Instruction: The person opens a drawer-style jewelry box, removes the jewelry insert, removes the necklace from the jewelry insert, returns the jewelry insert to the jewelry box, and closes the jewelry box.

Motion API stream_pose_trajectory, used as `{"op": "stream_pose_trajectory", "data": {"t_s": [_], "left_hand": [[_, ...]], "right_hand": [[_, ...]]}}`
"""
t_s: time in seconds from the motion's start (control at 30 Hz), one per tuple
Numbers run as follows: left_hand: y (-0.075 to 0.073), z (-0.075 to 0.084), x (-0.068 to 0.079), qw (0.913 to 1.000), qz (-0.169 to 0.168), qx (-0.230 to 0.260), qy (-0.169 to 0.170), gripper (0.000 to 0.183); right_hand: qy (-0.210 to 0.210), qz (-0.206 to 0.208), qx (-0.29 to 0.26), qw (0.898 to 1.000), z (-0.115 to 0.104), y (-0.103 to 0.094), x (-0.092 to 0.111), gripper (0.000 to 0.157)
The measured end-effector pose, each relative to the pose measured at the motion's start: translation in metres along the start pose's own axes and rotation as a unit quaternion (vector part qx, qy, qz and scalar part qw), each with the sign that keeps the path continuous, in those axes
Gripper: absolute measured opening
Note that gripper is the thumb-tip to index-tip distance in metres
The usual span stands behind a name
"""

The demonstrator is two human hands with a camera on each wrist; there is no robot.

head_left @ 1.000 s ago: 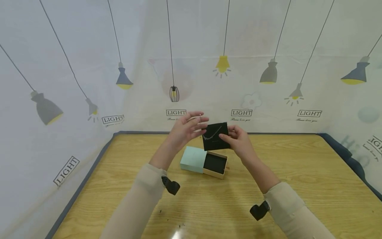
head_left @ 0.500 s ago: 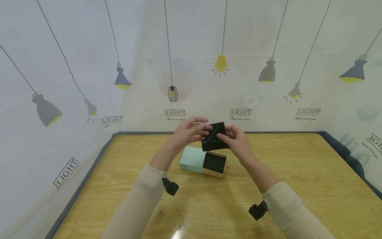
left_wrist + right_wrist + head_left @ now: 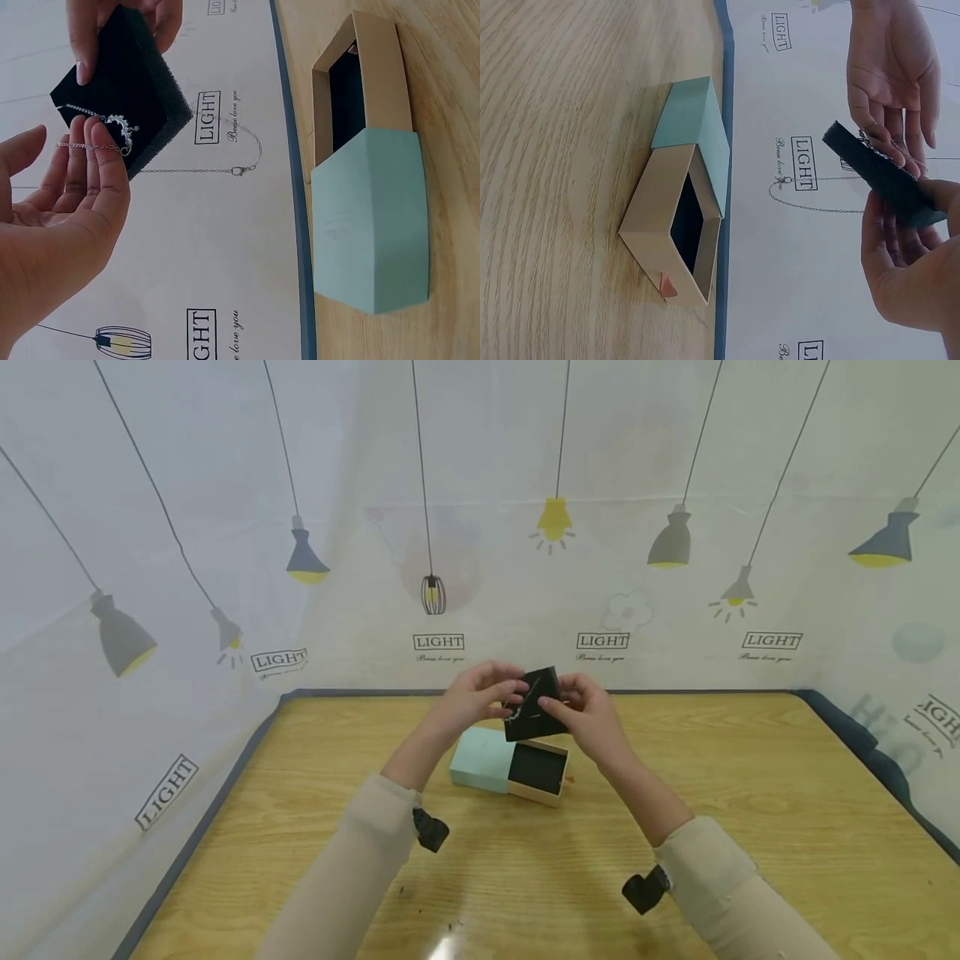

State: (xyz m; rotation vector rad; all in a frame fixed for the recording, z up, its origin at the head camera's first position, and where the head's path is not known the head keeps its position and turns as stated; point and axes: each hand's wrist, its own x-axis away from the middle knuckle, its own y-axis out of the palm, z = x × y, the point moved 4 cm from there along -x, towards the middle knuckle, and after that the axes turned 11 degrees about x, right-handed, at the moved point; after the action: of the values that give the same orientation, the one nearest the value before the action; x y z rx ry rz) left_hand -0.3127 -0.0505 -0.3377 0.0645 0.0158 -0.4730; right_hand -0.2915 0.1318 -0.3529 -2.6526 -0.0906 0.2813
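My right hand [image 3: 592, 718] grips a square black foam jewellery pad [image 3: 531, 724] by its right side, thumb on the face and fingers behind. A silver chain [image 3: 120, 124] with a sparkling ornament lies across the pad's face. Part of it is draped over the straight fingers of my left hand [image 3: 71, 217], whose thumb stands apart. The chain's clasp end [image 3: 238, 171] dangles in a loop below the pad in the left wrist view. Both hands are raised over a drawer box with a light blue sleeve [image 3: 480, 762] and a beige drawer [image 3: 534, 792].
The drawer is pulled partway out to the right and has a black inside [image 3: 538, 767]. A small pinkish ribbon tab [image 3: 667, 285] sticks out of its end. The box rests on a wooden table [image 3: 300, 827], with a printed cloth backdrop [image 3: 510, 577] around it.
My left hand has come down and closer to the pad, its fingers now overlapping the pad's left edge. The pad has turned slightly and moved a little left with my right hand.
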Motion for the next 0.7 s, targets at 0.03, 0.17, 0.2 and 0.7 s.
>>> {"op": "stream_pose_trajectory", "data": {"t_s": [0.03,0.17,0.2,0.7], "left_hand": [[0.0002,0.0,0.0002,1.0,-0.001,-0.002,0.001,0.036],[0.0005,0.0004,0.0013,1.0,-0.005,-0.008,0.003,0.036],[0.0005,0.0006,0.0018,0.9999,-0.005,-0.009,0.002,0.036],[0.0001,-0.0005,0.0036,0.9997,0.006,-0.022,-0.002,0.034]], "right_hand": [[-0.003,0.0,0.002,1.0,-0.0004,0.0002,0.0,0.035],[-0.011,-0.001,0.01,1.0,-0.0011,0.0006,0.0008,0.034],[-0.012,-0.002,0.011,1.0,-0.0013,0.0007,0.001,0.034],[-0.036,-0.006,0.031,0.999,-0.0046,0.0038,0.0046,0.03]]}}
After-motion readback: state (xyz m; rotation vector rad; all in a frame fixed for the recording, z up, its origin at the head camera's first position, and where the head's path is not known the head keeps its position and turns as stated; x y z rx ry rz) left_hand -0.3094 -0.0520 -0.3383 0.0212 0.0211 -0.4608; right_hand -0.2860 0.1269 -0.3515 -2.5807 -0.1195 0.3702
